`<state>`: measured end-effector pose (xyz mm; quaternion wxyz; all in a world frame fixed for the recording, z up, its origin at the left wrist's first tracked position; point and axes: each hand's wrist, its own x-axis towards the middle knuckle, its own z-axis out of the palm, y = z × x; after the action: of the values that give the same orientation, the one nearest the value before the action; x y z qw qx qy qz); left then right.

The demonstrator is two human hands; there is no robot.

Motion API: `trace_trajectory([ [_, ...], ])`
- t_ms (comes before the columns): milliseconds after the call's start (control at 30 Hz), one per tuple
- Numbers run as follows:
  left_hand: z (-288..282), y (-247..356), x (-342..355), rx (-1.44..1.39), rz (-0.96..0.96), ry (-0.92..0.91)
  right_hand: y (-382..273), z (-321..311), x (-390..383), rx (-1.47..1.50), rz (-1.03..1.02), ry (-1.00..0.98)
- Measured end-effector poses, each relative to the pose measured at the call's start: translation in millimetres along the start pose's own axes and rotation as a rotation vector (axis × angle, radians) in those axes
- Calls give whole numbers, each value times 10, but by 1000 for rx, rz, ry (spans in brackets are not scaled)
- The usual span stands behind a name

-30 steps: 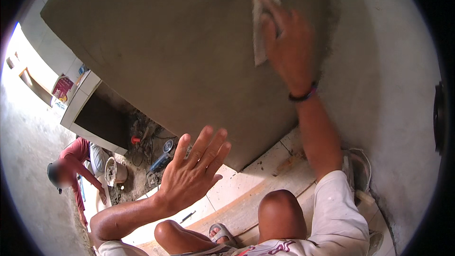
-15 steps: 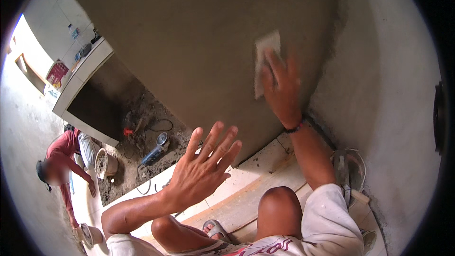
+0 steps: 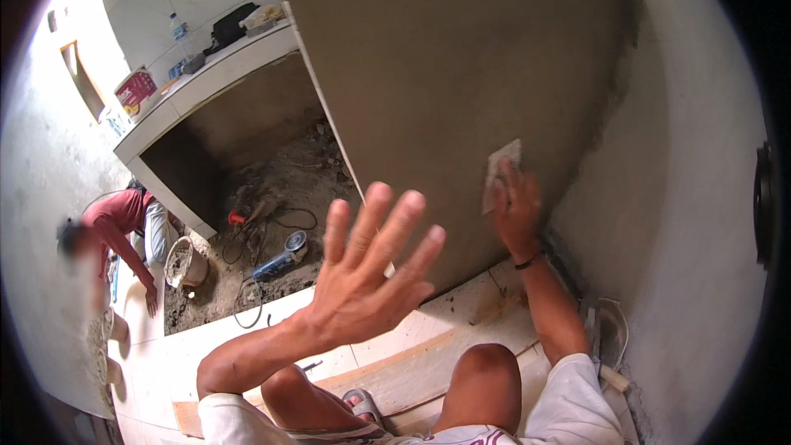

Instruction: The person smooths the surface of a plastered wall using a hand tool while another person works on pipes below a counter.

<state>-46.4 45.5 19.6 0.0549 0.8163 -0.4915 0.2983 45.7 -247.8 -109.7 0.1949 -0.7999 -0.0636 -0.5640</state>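
Observation:
My left hand (image 3: 367, 280) is raised with fingers spread and nothing held, in front of the grey plastered wall (image 3: 445, 58). My right hand (image 3: 515, 210) grips a pale rectangular float (image 3: 506, 152) against the lower right part of that wall, near the corner with the lighter side wall (image 3: 676, 156). The float's grip is hidden behind my fingers. Below my arms are my bent knees and a wooden plank (image 3: 391, 389) on the pale floor tiles.
A tiled counter (image 3: 161, 122) holds a bottle, packages and a black bag. Beneath are rubble, cables, a blue angle grinder (image 3: 276, 265) and a bucket (image 3: 188, 264). A co-worker in red (image 3: 124, 218) bends at the left. Another bucket (image 3: 608, 330) stands by my right arm.
My right hand and float have moved down the plastered wall. My left hand is higher in the picture. The view has shifted, showing more of the counter and the space beneath it.

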Motion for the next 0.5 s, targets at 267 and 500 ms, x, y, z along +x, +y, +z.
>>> trace_trajectory([
  [267, 53, -741, 392, -114, -87, 661, -952, -334, 1979, 143, -3, 203],
  [500, 163, -867, 438, -418, -160, 666, -991, -68, 827, -28, -212, -6],
])
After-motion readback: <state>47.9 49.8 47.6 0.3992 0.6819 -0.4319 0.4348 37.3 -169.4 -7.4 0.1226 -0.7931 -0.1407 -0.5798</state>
